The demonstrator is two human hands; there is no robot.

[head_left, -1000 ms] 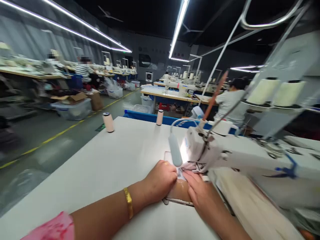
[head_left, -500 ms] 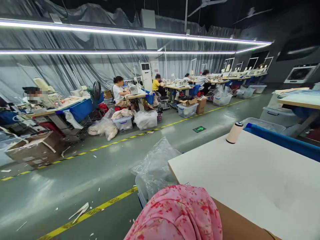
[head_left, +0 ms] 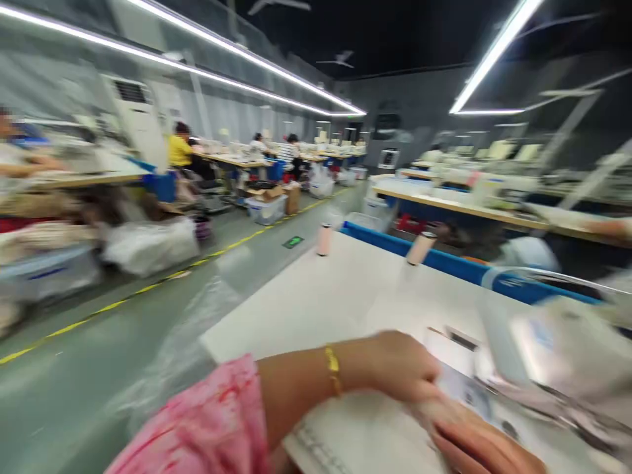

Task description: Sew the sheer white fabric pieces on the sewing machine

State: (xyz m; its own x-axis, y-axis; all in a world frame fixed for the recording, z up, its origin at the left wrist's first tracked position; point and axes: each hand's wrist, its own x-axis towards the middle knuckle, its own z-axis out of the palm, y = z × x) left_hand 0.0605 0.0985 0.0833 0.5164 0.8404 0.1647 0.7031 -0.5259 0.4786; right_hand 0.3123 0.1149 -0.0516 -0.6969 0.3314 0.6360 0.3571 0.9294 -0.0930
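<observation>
From where I stand, pale cloth [head_left: 368, 431], dark-flecked along 1 edge, lies near the sewing machine [head_left: 582, 349], pointing toward the left hand [head_left: 407, 367] and right hand [head_left: 486, 444]; long axis unclear, finger grip too blurred to tell.

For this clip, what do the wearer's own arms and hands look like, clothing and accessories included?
On the left side there is a pink sleeve with blurred red markings, and a shiny, gold-coloured bracelet around the wrist. The left hand and right hand are ungloved. Blur hides any rings, and no right sleeve shows.
</observation>
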